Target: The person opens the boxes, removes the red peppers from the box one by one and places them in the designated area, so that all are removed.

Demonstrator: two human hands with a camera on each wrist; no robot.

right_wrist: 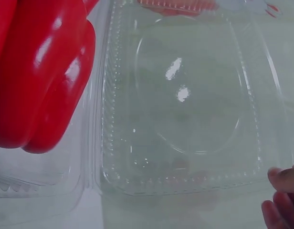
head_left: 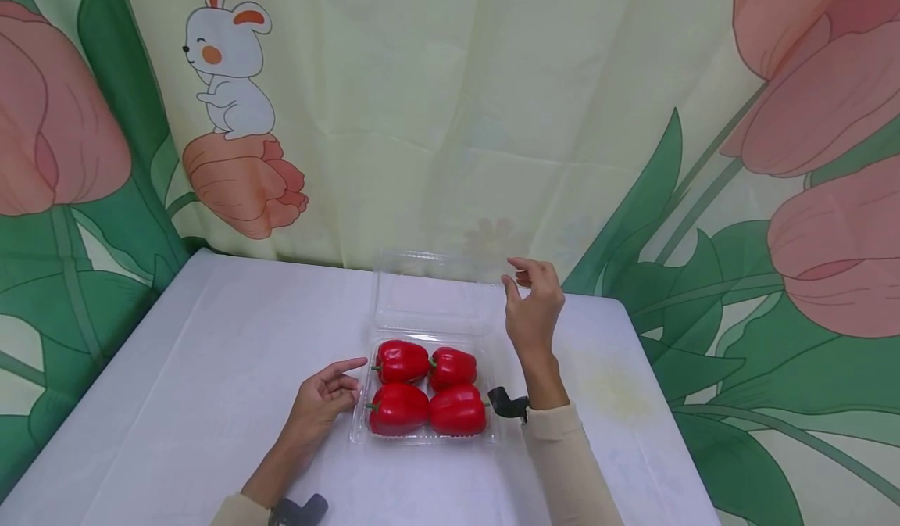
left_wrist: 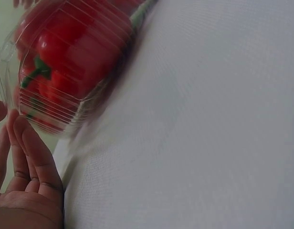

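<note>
Several red bell peppers [head_left: 398, 409] with green stems lie in a clear plastic clamshell container [head_left: 357, 432] on the table. The container's hinged lid [head_left: 436, 299] is tilted back on the far side. At the container's left edge is my left hand [head_left: 323, 401], its upper finger stretched toward the rim; in the left wrist view its fingertips [left_wrist: 23, 121] are at the plastic edge. My right hand [head_left: 537, 303] is raised beside the lid's right far corner, thumb and index finger apart. In the right wrist view its thumb [right_wrist: 283, 180] is close to the lid's corner; contact is unclear.
A white cloth covers the table [head_left: 211, 370]. Behind it hangs a curtain [head_left: 450, 119] printed with tulips and a rabbit. A black wrist mount [head_left: 508, 403] on my right forearm is close to the container's right side.
</note>
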